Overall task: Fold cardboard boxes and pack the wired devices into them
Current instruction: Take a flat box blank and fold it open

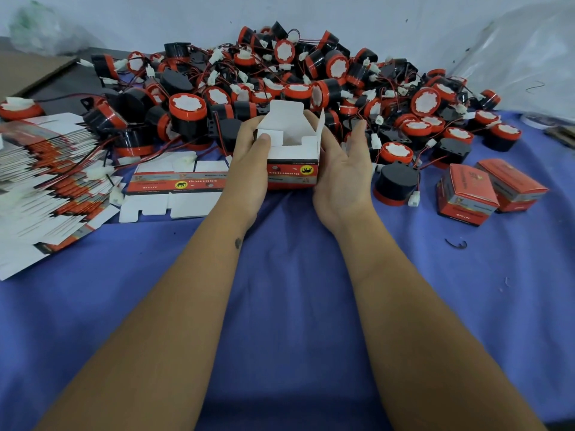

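Observation:
A small red, black and white cardboard box (292, 169) stands on the blue cloth with its top flaps up and its white inside showing. My left hand (249, 160) grips its left side, the thumb lying over a folded-in flap. My right hand (345, 169) lies against the box's right side with the palm up and fingers straight, reaching toward the pile. Behind the box is a large heap of black and red wired devices (280, 79) with white connectors. One device (395, 185) lies apart, just right of my right hand.
A fanned stack of flat boxes (53, 178) covers the left of the table, and one flat box (177, 188) lies beside my left hand. Two closed boxes (485, 191) sit at the right. A blue cloth (289, 259) covers the table; clear plastic sheeting (522, 51) hangs far right.

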A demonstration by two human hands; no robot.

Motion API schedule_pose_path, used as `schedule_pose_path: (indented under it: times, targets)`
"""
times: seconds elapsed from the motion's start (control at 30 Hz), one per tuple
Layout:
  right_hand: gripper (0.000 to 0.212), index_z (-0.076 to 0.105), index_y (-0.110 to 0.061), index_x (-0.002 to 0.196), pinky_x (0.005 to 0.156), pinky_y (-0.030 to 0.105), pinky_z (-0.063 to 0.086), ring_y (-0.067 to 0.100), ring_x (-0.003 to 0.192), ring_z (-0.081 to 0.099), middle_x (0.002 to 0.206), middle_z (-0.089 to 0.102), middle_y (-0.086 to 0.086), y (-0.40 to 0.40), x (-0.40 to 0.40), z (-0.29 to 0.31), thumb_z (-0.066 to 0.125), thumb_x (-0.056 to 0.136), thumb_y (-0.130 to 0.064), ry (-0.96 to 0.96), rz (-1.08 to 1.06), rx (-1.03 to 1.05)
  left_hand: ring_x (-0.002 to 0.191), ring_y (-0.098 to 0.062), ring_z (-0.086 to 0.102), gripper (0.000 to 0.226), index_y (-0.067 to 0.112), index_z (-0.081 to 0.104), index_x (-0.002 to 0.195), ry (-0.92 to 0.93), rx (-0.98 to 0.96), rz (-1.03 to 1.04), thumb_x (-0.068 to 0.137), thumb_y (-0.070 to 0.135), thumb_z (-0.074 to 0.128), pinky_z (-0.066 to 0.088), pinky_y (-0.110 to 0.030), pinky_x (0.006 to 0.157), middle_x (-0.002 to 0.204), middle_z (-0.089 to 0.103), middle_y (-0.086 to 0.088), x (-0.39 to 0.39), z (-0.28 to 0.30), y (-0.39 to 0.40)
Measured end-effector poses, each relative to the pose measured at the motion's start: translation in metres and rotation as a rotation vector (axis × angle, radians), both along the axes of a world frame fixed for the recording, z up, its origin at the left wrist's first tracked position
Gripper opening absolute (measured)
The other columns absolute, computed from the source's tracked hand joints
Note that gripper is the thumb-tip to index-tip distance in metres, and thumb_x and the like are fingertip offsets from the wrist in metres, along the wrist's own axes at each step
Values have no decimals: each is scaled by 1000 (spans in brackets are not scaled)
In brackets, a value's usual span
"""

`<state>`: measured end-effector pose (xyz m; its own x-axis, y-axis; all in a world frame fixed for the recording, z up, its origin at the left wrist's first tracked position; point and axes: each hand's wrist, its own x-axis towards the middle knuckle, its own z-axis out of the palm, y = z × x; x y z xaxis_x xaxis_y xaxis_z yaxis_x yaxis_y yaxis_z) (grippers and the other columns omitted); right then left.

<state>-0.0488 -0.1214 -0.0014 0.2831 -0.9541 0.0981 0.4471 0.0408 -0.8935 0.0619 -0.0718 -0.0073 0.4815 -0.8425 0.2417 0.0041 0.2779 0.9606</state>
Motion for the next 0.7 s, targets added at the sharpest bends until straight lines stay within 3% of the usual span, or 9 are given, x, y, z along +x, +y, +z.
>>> schedule_pose_path:
  times: [0.13, 0.3, 0.47, 0.63, 0.7]
  targets:
    - [37, 52, -17, 138, 90, 34, 56, 20, 109, 64, 130, 63, 9, 1, 1, -4, 41, 105, -29, 10, 190, 10, 96, -8, 65, 31, 44, 54, 110, -14, 21, -13, 101, 20, 37, 56, -33, 84, 110, 67, 10, 0, 0, 0]
    - [35, 49, -21, 137, 80, 32, 57, 20, 101, 64, 126, 61, 9, 0, 0, -4, 44, 102, -16, 52, 205, -91, 99, -11, 63, 33, 46, 52, 109, -16, 15, -20, 101, 18, 36, 55, -40, 90, 108, 64, 13, -1, 1, 1]
    - [38, 51, -32, 125, 78, 38, 55, 26, 95, 62, 112, 61, 14, 4, -4, -1, 44, 99, -4, 28, 228, -191, 105, -20, 63, 35, 47, 49, 112, -4, -8, -31, 102, 16, 36, 57, -39, 83, 120, 60, 4, -2, 1, 3]
    - [44, 53, -32, 121, 86, 47, 53, 29, 100, 60, 114, 61, 13, 5, -4, 0, 42, 96, 3, 16, 230, -166, 89, -4, 64, 35, 46, 54, 107, 5, -15, -25, 99, 16, 37, 56, -31, 79, 98, 67, 20, 0, -1, 1]
    - [46, 53, -31, 119, 84, 42, 54, 26, 102, 60, 121, 60, 11, 7, -1, 1, 39, 95, 5, 61, 199, -165, 88, -2, 64, 37, 47, 55, 106, 3, -31, -24, 98, 15, 37, 56, -28, 77, 96, 68, 22, 0, -2, 0]
